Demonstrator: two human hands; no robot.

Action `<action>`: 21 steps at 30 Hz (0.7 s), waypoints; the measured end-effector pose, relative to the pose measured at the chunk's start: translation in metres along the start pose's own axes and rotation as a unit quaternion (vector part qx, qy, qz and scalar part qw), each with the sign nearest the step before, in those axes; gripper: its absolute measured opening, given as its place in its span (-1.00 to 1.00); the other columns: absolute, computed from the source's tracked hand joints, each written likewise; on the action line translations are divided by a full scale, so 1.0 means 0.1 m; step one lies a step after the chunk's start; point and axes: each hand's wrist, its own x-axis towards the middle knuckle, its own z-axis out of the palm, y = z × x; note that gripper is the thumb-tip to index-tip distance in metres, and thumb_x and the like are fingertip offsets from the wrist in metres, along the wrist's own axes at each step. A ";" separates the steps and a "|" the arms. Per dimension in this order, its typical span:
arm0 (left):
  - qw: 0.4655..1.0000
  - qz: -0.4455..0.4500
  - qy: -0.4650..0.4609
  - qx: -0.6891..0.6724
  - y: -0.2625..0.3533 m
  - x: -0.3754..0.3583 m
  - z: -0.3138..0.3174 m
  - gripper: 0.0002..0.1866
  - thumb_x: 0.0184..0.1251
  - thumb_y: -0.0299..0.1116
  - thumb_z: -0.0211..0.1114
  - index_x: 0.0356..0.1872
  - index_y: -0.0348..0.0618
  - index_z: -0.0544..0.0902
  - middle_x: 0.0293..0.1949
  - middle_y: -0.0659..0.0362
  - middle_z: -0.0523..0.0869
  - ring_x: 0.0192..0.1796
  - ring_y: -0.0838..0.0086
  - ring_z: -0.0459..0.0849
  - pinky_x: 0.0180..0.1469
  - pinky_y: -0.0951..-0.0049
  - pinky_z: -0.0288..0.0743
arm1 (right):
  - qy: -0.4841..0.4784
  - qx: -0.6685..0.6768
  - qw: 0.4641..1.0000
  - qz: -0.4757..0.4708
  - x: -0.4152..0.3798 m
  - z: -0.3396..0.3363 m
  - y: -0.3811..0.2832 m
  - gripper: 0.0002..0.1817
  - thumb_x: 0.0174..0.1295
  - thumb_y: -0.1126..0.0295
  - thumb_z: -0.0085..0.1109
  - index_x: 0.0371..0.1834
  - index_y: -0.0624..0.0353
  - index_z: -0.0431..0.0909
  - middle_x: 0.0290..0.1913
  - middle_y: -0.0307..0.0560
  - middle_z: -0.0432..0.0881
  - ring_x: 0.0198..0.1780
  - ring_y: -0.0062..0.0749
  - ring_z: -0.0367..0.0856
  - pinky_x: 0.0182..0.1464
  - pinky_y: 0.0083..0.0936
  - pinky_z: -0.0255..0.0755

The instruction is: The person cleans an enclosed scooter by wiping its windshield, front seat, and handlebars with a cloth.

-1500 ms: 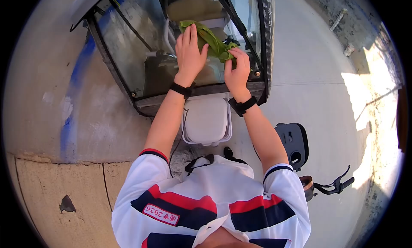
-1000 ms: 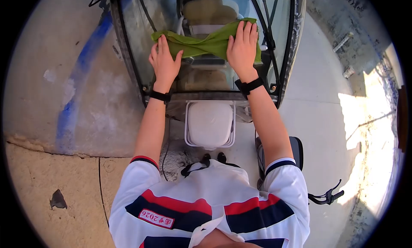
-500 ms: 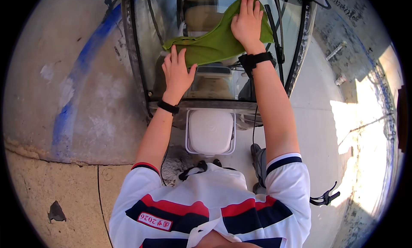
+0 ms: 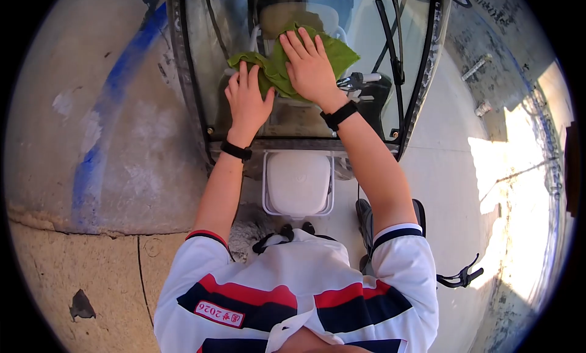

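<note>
Right hand [image 4: 310,71] shifted inward with green cloth [image 4: 339,52]; white container [image 4: 298,185], contents hidden.

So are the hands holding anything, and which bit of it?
A green cloth, pressed on the glass: the left hand is at its left end, the right hand across its middle.

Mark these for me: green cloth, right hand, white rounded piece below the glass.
Green cloth [image 4: 339,55]: head view, on its bare right part.
Right hand [image 4: 311,74]: head view, back of the hand.
White rounded piece [image 4: 298,188]: head view, middle of its top face.
</note>
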 end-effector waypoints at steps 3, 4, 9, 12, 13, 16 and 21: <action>1.000 -0.007 -0.006 0.003 0.01 -0.02 0.00 -0.29 0.18 -0.27 0.44 0.37 -0.17 0.38 0.50 -0.08 0.27 0.34 -0.01 0.32 0.33 0.00 0.22 | -0.020 0.001 1.000 -0.017 -0.14 0.01 -0.03 -0.31 0.34 0.18 0.16 0.55 -0.05 0.24 0.51 -0.11 0.32 0.57 -0.09 0.15 0.56 0.02 0.00; 1.000 -0.009 -0.006 0.006 0.01 -0.03 0.00 -0.28 0.18 -0.28 0.44 0.37 -0.17 0.37 0.50 -0.08 0.27 0.34 -0.01 0.32 0.34 0.00 0.21 | -0.021 -0.007 1.000 -0.015 -0.15 0.01 -0.01 -0.33 0.35 0.16 0.14 0.55 -0.08 0.25 0.51 -0.13 0.32 0.57 -0.10 0.14 0.56 0.02 -0.01; 0.999 -0.032 -0.012 0.007 0.01 -0.13 0.01 -0.28 0.21 -0.25 0.43 0.39 -0.18 0.36 0.51 -0.10 0.23 0.34 -0.06 0.31 0.34 -0.03 0.20 | 0.014 -0.070 0.997 0.034 -0.10 -0.02 0.22 -0.36 0.40 0.03 0.08 0.55 -0.19 0.26 0.52 -0.17 0.31 0.58 -0.14 0.12 0.56 0.06 -0.05; 0.999 -0.038 -0.015 0.009 0.01 -0.15 -0.02 -0.29 0.24 -0.22 0.43 0.39 -0.20 0.37 0.48 -0.13 0.23 0.34 -0.08 0.30 0.33 -0.05 0.20 | 0.057 -0.098 0.991 0.076 0.00 -0.05 0.44 -0.34 0.41 0.01 0.07 0.55 -0.14 0.24 0.52 -0.17 0.31 0.58 -0.14 0.12 0.55 0.10 -0.05; 0.999 -0.040 -0.016 0.009 0.01 -0.15 -0.04 -0.29 0.25 -0.21 0.43 0.38 -0.21 0.37 0.47 -0.14 0.24 0.34 -0.09 0.30 0.33 -0.06 0.20 | 0.063 -0.093 0.990 0.084 0.04 -0.05 0.52 -0.29 0.41 0.01 0.06 0.57 0.00 0.18 0.53 -0.10 0.29 0.59 -0.09 0.09 0.56 0.13 -0.09; 0.999 -0.036 -0.007 0.021 0.01 -0.09 -0.08 -0.32 0.26 -0.18 0.41 0.33 -0.27 0.39 0.38 -0.17 0.28 0.32 -0.08 0.32 0.28 -0.03 0.26 | 0.124 -0.043 0.983 0.130 0.21 -0.03 0.68 -0.25 0.42 0.03 0.05 0.57 0.15 0.12 0.54 -0.02 0.25 0.60 -0.03 0.06 0.56 0.15 -0.12; 0.998 -0.006 0.022 -0.060 -0.01 0.10 -0.06 -0.38 0.28 -0.27 0.40 0.25 -0.39 0.40 0.36 -0.20 0.26 0.39 -0.13 0.26 0.35 -0.03 0.24 | 0.117 -0.090 0.979 0.140 0.41 -0.03 0.85 -0.26 0.43 0.06 0.03 0.55 0.24 0.12 0.55 0.17 0.19 0.61 0.12 -0.01 0.56 0.14 -0.16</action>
